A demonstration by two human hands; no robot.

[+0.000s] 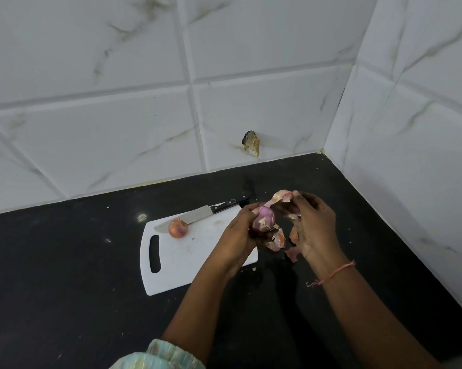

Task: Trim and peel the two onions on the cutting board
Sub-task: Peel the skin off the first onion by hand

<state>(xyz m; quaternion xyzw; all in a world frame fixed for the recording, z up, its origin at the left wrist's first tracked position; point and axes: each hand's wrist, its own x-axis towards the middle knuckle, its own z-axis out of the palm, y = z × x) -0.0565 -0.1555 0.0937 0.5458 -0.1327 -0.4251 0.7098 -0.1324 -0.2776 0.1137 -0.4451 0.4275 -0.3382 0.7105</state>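
Onion [264, 221] gripped in left hand [238, 235], right hand [311, 225] apparently pinching its loosened skin [280, 197].

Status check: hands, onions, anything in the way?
Left hand grips half-peeled onion; right hand pulls skin strip. Second onion unpeeled on cutting board beside knife. Nothing obstructing.

Black countertop [72, 262] meeting white marble-patterned wall tiles [91, 129] at a corner, one tile bearing a chipped hole [250, 143].
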